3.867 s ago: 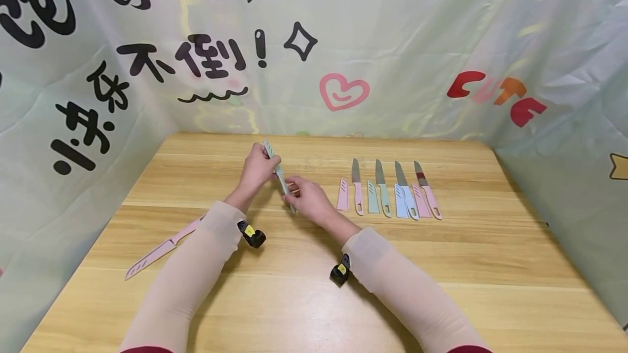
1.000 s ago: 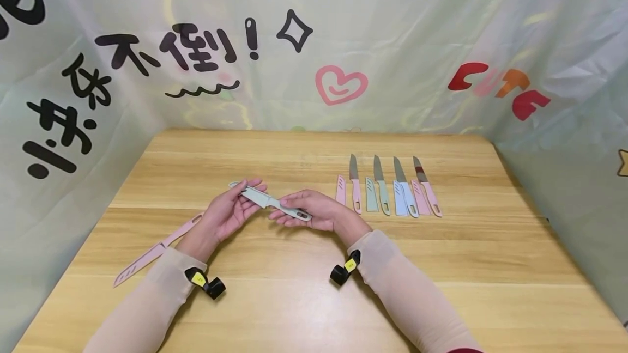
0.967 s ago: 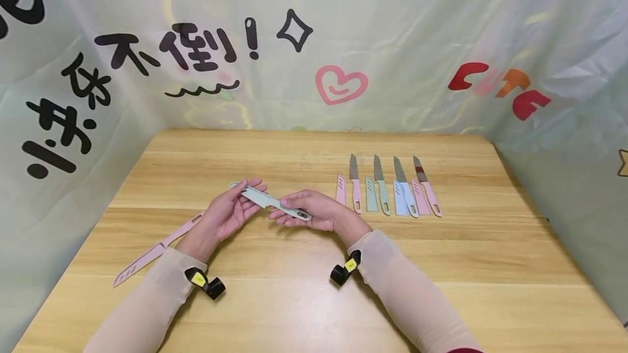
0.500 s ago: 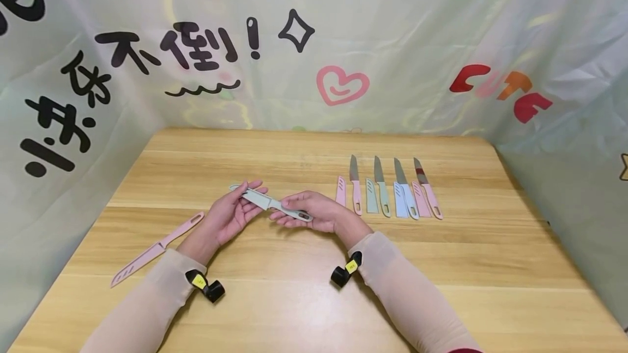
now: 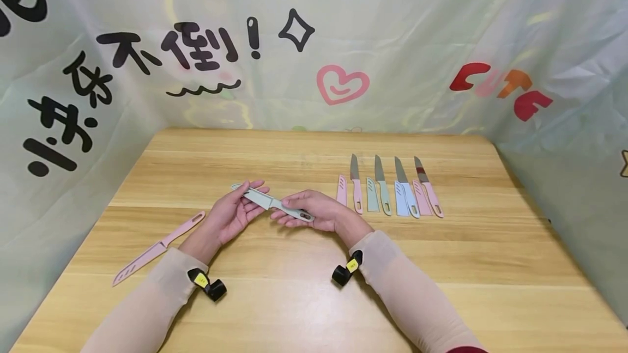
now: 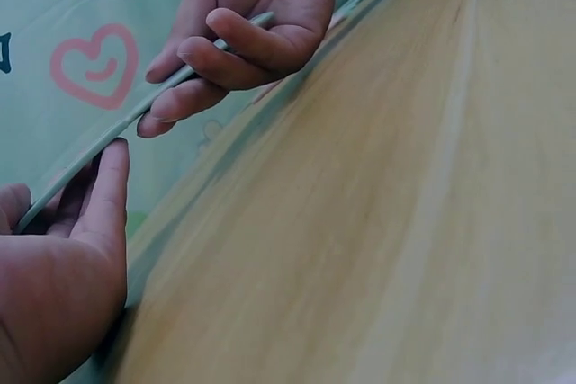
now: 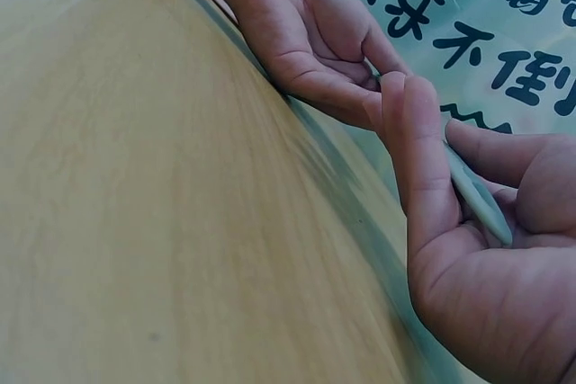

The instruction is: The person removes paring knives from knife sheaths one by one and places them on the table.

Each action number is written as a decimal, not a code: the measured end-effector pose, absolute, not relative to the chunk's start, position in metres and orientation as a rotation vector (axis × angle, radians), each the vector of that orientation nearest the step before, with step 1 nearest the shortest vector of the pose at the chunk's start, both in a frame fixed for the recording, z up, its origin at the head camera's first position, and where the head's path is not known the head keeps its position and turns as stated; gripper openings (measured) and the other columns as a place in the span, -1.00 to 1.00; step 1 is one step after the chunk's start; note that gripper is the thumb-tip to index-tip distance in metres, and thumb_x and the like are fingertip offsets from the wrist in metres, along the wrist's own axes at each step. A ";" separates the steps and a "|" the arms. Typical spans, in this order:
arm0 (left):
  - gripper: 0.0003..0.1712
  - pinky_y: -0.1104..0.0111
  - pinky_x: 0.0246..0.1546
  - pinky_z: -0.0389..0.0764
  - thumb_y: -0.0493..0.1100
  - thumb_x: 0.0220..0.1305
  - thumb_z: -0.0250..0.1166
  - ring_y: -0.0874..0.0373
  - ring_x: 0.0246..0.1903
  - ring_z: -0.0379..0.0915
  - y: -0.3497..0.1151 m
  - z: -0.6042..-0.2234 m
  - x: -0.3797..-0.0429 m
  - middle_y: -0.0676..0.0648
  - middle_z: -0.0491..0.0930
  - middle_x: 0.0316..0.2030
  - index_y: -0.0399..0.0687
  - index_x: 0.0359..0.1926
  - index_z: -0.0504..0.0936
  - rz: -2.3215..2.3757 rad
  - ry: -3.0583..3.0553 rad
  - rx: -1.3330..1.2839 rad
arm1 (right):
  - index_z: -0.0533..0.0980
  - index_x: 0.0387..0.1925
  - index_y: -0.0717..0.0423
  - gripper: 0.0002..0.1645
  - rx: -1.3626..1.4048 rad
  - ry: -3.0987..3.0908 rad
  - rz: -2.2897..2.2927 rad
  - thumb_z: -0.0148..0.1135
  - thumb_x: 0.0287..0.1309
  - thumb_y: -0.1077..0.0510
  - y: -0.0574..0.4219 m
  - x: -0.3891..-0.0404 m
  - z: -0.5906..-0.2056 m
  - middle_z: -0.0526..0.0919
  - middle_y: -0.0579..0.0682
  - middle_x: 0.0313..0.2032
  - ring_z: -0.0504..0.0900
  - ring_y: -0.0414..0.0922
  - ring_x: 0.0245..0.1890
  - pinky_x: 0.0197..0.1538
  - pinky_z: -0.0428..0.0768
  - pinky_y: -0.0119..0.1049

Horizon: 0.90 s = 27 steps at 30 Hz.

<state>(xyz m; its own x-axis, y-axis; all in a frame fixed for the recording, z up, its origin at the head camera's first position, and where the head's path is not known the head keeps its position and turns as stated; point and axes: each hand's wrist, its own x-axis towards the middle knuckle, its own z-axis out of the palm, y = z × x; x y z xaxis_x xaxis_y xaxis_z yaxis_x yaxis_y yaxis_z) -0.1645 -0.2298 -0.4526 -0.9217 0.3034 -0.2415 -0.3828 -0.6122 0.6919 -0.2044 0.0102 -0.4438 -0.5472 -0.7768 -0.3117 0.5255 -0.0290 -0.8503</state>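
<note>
1. While the head view shows the green knife (image 5: 265,201) broadside, the left wrist view has it edge-on
2. Over the worktop (image 5: 289,298), thumb and fingers of the left hand (image 5: 233,214) pinch its blade end, those of the right hand (image 5: 320,210) its handle (image 5: 299,214)
3. Its long axis slants, tip toward the worktop's left edge

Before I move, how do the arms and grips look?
The left sleeve and right sleeve are beige, with dark red cloth beyond the right one. The left wrist camera and right wrist camera are black, yellow-labelled. Left grip and right grip are ungloved.
</note>
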 end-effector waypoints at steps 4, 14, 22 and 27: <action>-0.53 0.16 0.22 0.46 0.02 0.52 0.00 -0.14 0.24 0.33 -0.228 -0.452 -0.164 -0.32 0.32 0.28 -0.20 0.25 0.43 2.505 1.147 -0.093 | 0.36 0.21 0.46 -0.56 -0.306 1.281 -1.730 -0.04 0.47 0.21 0.010 -0.203 -0.442 0.65 0.30 -0.04 0.70 0.00 -0.16 -0.09 0.71 -0.29; -0.48 0.15 0.21 0.47 0.02 0.52 0.01 -0.14 0.22 0.37 -0.228 -0.453 -0.165 -0.34 0.27 0.31 -0.23 0.30 0.34 2.501 1.145 -0.104 | 0.39 0.18 0.46 -0.58 -0.347 1.303 -1.710 -0.05 0.47 0.22 0.009 -0.203 -0.442 0.65 0.29 -0.05 0.69 0.01 -0.14 -0.03 0.69 -0.24; -0.56 0.14 0.20 0.48 -0.01 0.54 -0.02 -0.09 0.12 0.50 -0.228 -0.453 -0.162 -0.29 0.49 0.17 -0.21 0.21 0.44 2.497 1.138 -0.100 | 0.40 0.16 0.47 -0.59 -0.356 1.323 -1.695 -0.03 0.47 0.23 0.010 -0.204 -0.444 0.65 0.30 -0.06 0.69 0.00 -0.14 -0.01 0.69 -0.21; -0.57 0.17 0.18 0.50 -0.01 0.54 -0.02 -0.09 0.14 0.48 -0.227 -0.452 -0.162 -0.25 0.58 0.08 -0.23 0.16 0.50 2.493 1.140 -0.098 | 0.41 0.16 0.48 -0.60 -0.359 1.312 -1.697 -0.03 0.46 0.24 0.011 -0.204 -0.444 0.66 0.30 -0.07 0.69 -0.02 -0.16 -0.04 0.70 -0.24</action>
<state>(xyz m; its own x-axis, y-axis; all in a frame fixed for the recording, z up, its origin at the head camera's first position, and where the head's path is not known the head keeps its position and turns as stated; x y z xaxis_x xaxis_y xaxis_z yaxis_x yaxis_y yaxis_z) -0.1625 -0.2272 -0.4522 -0.9194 0.3237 -0.2236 -0.3808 -0.5898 0.7121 -0.2040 0.0111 -0.4442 -0.5250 -0.7985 -0.2946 0.4860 0.0029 -0.8740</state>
